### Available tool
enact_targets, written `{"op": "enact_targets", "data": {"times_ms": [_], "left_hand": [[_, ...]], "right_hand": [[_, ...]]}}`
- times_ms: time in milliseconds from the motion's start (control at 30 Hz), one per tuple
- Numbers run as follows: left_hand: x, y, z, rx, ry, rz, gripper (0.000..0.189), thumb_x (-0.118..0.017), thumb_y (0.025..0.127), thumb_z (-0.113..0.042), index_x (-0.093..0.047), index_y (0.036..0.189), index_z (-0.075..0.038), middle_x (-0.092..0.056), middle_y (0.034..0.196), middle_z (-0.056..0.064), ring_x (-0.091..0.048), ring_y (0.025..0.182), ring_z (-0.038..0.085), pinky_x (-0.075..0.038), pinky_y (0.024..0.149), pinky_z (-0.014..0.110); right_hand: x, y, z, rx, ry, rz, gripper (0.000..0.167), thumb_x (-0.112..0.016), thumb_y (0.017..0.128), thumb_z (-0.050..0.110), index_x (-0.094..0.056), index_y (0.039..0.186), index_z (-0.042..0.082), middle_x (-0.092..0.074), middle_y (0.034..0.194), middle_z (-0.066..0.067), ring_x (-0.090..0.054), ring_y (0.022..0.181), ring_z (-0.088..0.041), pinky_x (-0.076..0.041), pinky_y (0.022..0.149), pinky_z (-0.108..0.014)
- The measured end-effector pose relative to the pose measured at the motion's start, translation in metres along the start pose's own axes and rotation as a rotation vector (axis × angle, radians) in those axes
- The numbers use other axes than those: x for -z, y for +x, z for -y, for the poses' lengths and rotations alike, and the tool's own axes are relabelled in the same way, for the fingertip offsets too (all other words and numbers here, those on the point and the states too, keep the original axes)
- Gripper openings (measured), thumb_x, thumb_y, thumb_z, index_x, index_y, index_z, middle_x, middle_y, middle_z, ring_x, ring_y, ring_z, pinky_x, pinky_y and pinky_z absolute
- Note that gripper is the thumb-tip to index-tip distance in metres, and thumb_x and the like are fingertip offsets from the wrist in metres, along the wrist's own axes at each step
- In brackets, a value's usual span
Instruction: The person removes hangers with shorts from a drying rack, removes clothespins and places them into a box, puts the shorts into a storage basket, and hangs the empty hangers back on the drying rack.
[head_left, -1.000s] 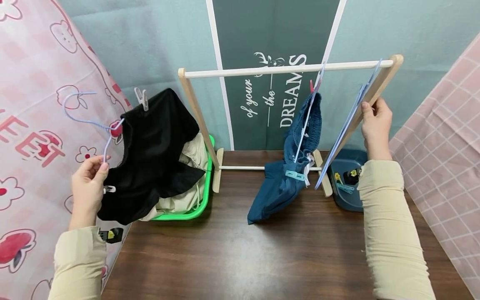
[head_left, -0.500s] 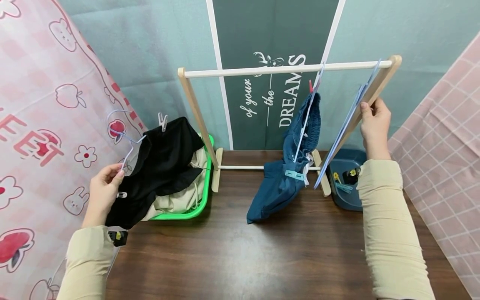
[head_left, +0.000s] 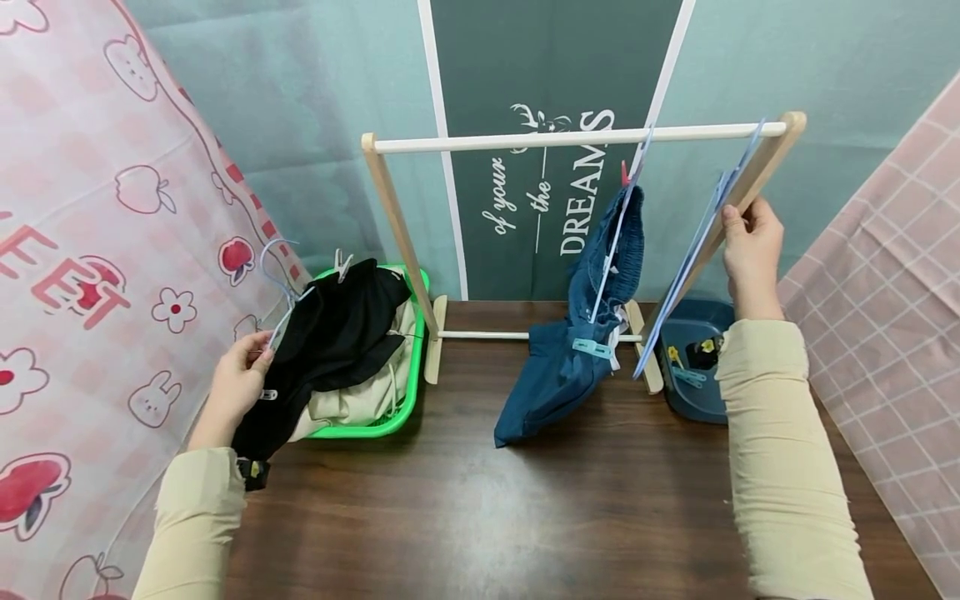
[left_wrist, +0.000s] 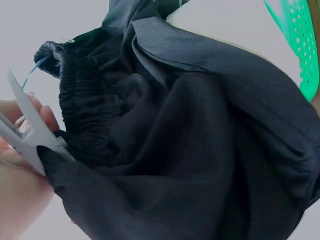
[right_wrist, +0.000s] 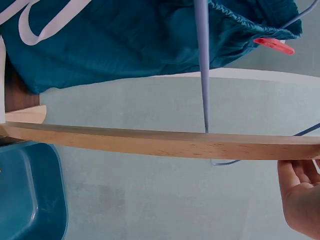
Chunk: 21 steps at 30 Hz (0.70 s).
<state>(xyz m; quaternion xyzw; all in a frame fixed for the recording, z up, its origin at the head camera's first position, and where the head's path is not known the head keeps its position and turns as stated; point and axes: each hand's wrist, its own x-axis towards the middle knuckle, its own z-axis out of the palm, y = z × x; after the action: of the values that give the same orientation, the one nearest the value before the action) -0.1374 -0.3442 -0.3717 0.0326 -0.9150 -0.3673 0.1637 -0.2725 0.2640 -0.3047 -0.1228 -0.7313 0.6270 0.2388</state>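
The left grip (head_left: pixel 238 382) pinches the blue hanger (head_left: pixel 282 323), which carries the black shorts (head_left: pixel 330 337). The right grip (head_left: pixel 753 254) holds the wooden upright (head_left: pixel 767 168).

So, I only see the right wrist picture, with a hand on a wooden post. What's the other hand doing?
Observer: The left hand pinches a pale-blue hanger with black clothes on it.
Operator: Ooh. There's a blue tub at my edge. Any other tubs?
Observer: There's a green basket, partly hidden by those black clothes.
Operator: I can see a red clip on the blue shorts. Do the black ones have clips?
Observer: Yes, two white clips.
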Motion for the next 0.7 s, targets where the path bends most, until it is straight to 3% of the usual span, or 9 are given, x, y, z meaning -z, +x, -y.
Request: {"op": "enact_targets", "data": {"times_ms": [67, 133, 267, 367, 533, 700], "left_hand": [[-0.001, 0.000, -0.002, 0.002, 0.030, 0.019, 0.033, -0.047, 0.094, 0.002, -0.054, 0.125, 0.009, -0.055, 0.097, 0.017, -0.036, 0.073, -0.023, -0.031, 0.068, 0.001], [-0.001, 0.000, -0.004, 0.008, 0.062, 0.048, 0.034, -0.047, 0.094, 0.001, -0.053, 0.127, 0.007, -0.054, 0.102, 0.023, -0.035, 0.073, -0.023, -0.031, 0.068, 0.003], [-0.004, 0.001, -0.007, 0.003, 0.110, 0.119, 0.031, -0.046, 0.095, 0.000, -0.054, 0.124, 0.008, -0.054, 0.099, 0.022, -0.037, 0.073, -0.013, -0.032, 0.068, 0.010], [-0.007, 0.002, -0.009, 0.002, 0.131, 0.137, 0.027, -0.047, 0.097, -0.006, -0.055, 0.118, 0.009, -0.053, 0.091, 0.016, -0.038, 0.070, -0.005, -0.032, 0.066, 0.016], [-0.015, 0.001, -0.012, 0.052, 0.159, 0.045, 0.031, -0.049, 0.100, -0.025, -0.055, 0.109, 0.004, -0.052, 0.082, 0.012, -0.041, 0.066, 0.004, -0.033, 0.065, 0.023], [-0.022, 0.000, -0.013, -0.001, 0.174, -0.050, 0.029, -0.047, 0.101, -0.024, -0.054, 0.115, 0.001, -0.053, 0.078, 0.016, -0.045, 0.067, 0.022, -0.034, 0.065, 0.034]], "right_hand": [[0.002, -0.001, 0.002, -0.003, 0.013, 0.003, 0.028, -0.053, 0.096, 0.021, -0.060, 0.123, 0.017, -0.054, 0.090, 0.017, -0.052, 0.090, 0.000, -0.041, 0.085, -0.019], [0.003, -0.002, 0.003, -0.009, 0.021, 0.007, 0.027, -0.054, 0.096, 0.021, -0.061, 0.122, 0.017, -0.054, 0.088, 0.018, -0.051, 0.088, 0.001, -0.041, 0.084, -0.019], [0.007, -0.003, 0.007, -0.041, 0.034, 0.021, 0.033, -0.055, 0.095, 0.018, -0.058, 0.128, 0.014, -0.054, 0.089, 0.017, -0.050, 0.088, 0.002, -0.040, 0.086, -0.018], [0.007, -0.005, 0.013, -0.072, 0.054, 0.003, 0.041, -0.054, 0.094, 0.006, -0.054, 0.134, 0.013, -0.053, 0.096, 0.015, -0.052, 0.100, -0.001, -0.040, 0.092, -0.018], [0.004, -0.017, 0.033, -0.083, 0.174, -0.136, 0.053, -0.045, 0.083, -0.016, -0.057, 0.122, 0.017, -0.049, 0.108, 0.011, -0.044, 0.119, -0.008, -0.039, 0.096, -0.018], [-0.003, -0.043, 0.065, 0.084, 0.437, -0.265, 0.048, -0.040, 0.077, -0.023, -0.062, 0.101, 0.011, -0.053, 0.102, 0.002, -0.049, 0.104, -0.009, -0.038, 0.090, -0.017]]}}
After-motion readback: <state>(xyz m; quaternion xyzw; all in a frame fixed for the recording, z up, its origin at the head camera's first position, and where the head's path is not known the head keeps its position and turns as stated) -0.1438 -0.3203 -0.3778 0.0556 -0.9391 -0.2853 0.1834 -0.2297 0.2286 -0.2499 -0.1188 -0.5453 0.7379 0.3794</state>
